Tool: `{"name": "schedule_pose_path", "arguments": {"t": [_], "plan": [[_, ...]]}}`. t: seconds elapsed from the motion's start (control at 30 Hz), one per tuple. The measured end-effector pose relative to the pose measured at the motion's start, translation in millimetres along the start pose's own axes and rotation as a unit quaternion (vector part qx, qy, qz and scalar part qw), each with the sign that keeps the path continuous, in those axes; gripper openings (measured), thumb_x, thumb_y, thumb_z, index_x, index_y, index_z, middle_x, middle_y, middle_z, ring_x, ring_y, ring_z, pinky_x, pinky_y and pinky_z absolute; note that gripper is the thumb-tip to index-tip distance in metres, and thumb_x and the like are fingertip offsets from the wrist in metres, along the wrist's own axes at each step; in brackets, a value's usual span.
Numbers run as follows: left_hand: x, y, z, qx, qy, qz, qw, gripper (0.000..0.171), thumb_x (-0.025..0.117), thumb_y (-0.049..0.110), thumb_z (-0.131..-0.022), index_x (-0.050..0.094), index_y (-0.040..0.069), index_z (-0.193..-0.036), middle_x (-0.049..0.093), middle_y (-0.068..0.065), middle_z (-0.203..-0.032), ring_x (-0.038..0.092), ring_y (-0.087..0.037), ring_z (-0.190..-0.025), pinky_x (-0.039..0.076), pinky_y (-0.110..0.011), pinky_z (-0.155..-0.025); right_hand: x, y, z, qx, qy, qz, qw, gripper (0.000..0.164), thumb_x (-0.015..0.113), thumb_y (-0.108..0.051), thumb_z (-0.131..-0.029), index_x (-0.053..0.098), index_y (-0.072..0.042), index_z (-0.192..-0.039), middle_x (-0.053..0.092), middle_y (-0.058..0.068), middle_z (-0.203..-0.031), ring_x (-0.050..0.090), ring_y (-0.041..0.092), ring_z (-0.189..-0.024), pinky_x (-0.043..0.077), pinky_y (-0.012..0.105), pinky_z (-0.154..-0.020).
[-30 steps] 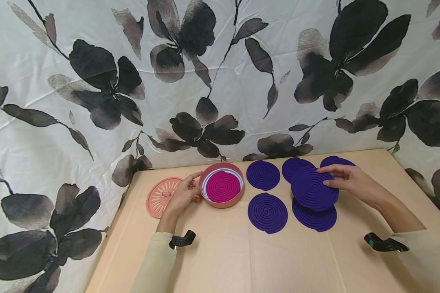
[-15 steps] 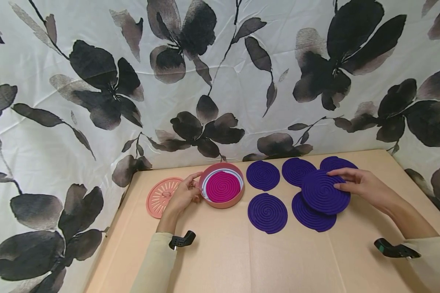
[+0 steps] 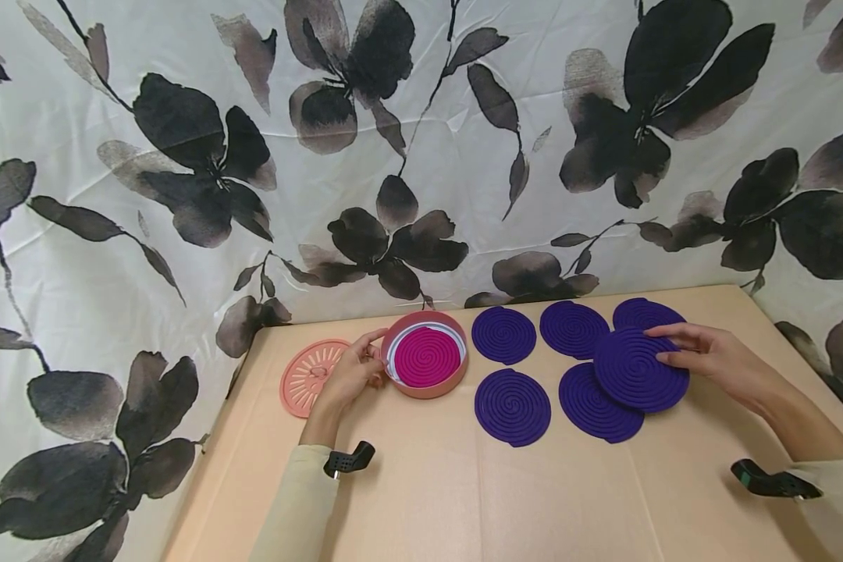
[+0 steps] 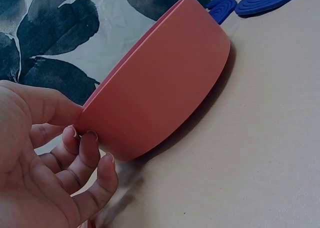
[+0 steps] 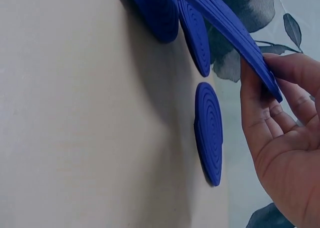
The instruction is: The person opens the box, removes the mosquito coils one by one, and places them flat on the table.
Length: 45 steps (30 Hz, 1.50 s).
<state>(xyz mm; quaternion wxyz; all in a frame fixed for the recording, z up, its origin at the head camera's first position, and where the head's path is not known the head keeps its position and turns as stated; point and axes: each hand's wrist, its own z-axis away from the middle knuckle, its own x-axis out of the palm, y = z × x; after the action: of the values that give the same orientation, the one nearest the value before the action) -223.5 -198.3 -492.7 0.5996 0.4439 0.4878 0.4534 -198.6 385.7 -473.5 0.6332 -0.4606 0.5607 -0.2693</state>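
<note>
My right hand (image 3: 713, 359) pinches the edge of a purple spiral coaster (image 3: 635, 371) between thumb and fingers. In the right wrist view this coaster (image 5: 232, 30) is tilted and raised off the table. It partly covers another purple coaster (image 3: 593, 410) in the head view. With curled fingers, my left hand (image 3: 347, 378) grips the left rim of a round coral box (image 3: 427, 393), seen from the side in the left wrist view. Inside the box lies a magenta spiral coaster (image 3: 427, 357) with a pale ring around it.
More purple coasters lie flat: one at back centre (image 3: 503, 336), one nearer (image 3: 512, 407), one at the back (image 3: 574, 329) and one at back right (image 3: 646, 312). A coral slotted lid (image 3: 298, 382) lies left of the box. Floral cloth (image 3: 421, 156) hangs behind the table.
My right hand has moved right with the pinched coaster, uncovering more of the back coaster and of the one beneath. The left hand and box have stayed put.
</note>
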Motion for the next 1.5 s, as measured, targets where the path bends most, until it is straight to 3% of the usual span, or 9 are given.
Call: {"name": "schedule_pose_path", "arguments": {"t": [0.3,0.5,0.63,0.73,0.9,1.03,1.23,1.5], "plan": [[0.3,0.8,-1.3,0.004,-0.006,0.000,1.0000,0.061,0.057,-0.007,-0.093,0.048,0.014,-0.150,0.048,-0.006,-0.093,0.056,-0.025,-0.075,0.054,-0.029,-0.061,-10.5,9.5,3.8,0.002,0.005,0.019,1.000,0.039,0.064,-0.009,-0.099,0.058,-0.002,-0.137,0.073,-0.008,-0.107,0.065,-0.002,-0.093,0.049,0.011,-0.079],[0.8,4.2,-1.5,0.000,-0.011,0.005,0.9999,0.062,0.056,-0.008,-0.094,0.045,0.012,-0.152,0.048,-0.006,-0.094,0.055,-0.026,-0.076,0.054,-0.030,-0.061,-19.8,14.6,7.4,0.015,0.010,0.037,0.999,0.041,0.065,-0.013,-0.099,0.057,-0.004,-0.139,0.067,-0.020,-0.112,0.061,-0.009,-0.099,0.047,0.008,-0.079],[0.7,8.0,-1.6,-0.009,-0.017,0.009,0.9998,0.064,0.054,-0.011,-0.093,0.043,0.008,-0.152,0.048,-0.008,-0.094,0.055,-0.030,-0.077,0.055,-0.032,-0.062,-26.6,19.3,9.5,0.017,0.006,0.017,1.000,0.042,0.064,-0.010,-0.099,0.056,-0.004,-0.140,0.064,-0.027,-0.115,0.062,-0.009,-0.099,0.049,0.010,-0.078],[0.5,8.7,-1.9,-0.015,-0.019,0.008,0.9997,0.064,0.053,-0.012,-0.092,0.043,0.006,-0.152,0.048,-0.009,-0.093,0.055,-0.031,-0.077,0.055,-0.034,-0.063,-31.0,23.0,10.1,0.017,0.001,-0.003,1.000,0.043,0.062,-0.006,-0.099,0.054,-0.006,-0.142,0.067,-0.024,-0.115,0.064,-0.008,-0.100,0.050,0.011,-0.078],[1.3,5.9,-2.6,-0.012,-0.012,0.009,0.9998,0.064,0.054,-0.010,-0.092,0.045,0.011,-0.152,0.047,-0.007,-0.094,0.054,-0.028,-0.078,0.054,-0.031,-0.062,-36.7,29.5,10.6,0.011,0.007,-0.006,1.000,0.045,0.063,-0.004,-0.098,0.054,-0.007,-0.143,0.070,-0.021,-0.114,0.062,-0.011,-0.102,0.049,0.009,-0.078],[2.1,2.8,-2.4,-0.001,-0.006,0.009,0.9999,0.063,0.056,-0.008,-0.093,0.046,0.013,-0.151,0.048,-0.006,-0.094,0.053,-0.026,-0.077,0.053,-0.029,-0.060,-39.9,34.2,11.8,0.012,0.014,-0.006,1.000,0.045,0.064,-0.003,-0.098,0.054,-0.006,-0.141,0.067,-0.026,-0.115,0.061,-0.013,-0.102,0.049,0.008,-0.078],[3.6,0.5,-0.6,0.005,0.000,0.011,0.9999,0.061,0.056,-0.008,-0.092,0.049,0.014,-0.149,0.048,-0.006,-0.094,0.053,-0.025,-0.076,0.052,-0.029,-0.059,-44.5,41.8,16.6,0.027,0.012,0.005,1.000,0.045,0.065,-0.007,-0.098,0.054,-0.004,-0.141,0.054,-0.038,-0.119,0.048,-0.025,-0.105,0.047,0.006,-0.078],[4.8,-0.9,2.0,0.005,0.007,0.010,0.9999,0.061,0.056,-0.007,-0.092,0.050,0.016,-0.148,0.048,-0.006,-0.093,0.055,-0.025,-0.075,0.053,-0.029,-0.060,-49.7,49.3,21.0,0.025,0.002,-0.025,0.999,0.044,0.063,0.001,-0.097,0.056,-0.005,-0.139,0.064,-0.028,-0.118,0.062,-0.012,-0.101,0.053,0.014,-0.075]]}}
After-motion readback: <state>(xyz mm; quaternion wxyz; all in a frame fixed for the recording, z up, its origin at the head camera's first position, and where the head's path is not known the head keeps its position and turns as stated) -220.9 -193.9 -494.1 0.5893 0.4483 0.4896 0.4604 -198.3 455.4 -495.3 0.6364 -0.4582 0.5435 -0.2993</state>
